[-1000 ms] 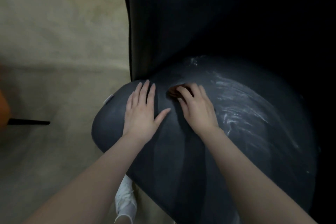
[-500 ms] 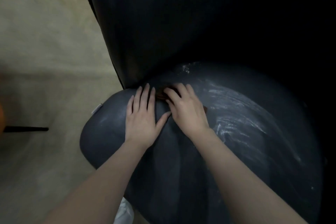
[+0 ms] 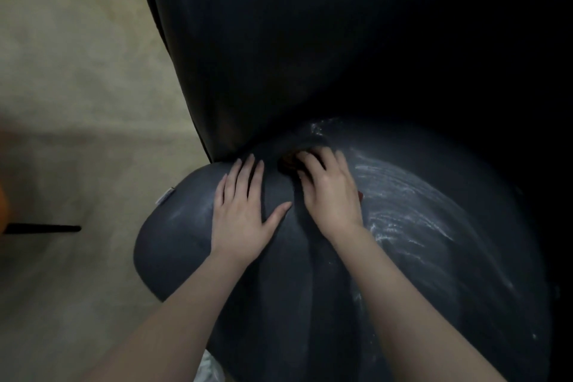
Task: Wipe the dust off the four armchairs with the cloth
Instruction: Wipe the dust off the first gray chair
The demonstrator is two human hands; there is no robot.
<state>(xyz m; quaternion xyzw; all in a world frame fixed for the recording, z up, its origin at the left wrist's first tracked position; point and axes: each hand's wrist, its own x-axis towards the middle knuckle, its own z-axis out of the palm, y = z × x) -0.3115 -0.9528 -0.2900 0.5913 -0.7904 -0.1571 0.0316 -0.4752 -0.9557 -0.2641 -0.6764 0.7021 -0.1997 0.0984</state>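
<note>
A dark armchair fills the view; its rounded seat cushion carries white dust streaks on the right half, and its tall backrest rises behind. My left hand lies flat on the cushion's left part, fingers straight. My right hand presses a brownish cloth onto the cushion near the crease with the backrest. Only small edges of the cloth show past the fingers and at the hand's right side; the rest is hidden beneath the hand.
Beige floor lies to the left of the armchair. A thin black leg of something orange pokes in at the left edge. A white shoe shows below the cushion's front.
My right hand has slid the cloth a little toward the crease and to the right, apart from the left hand. The left hand stays flat on the cushion.
</note>
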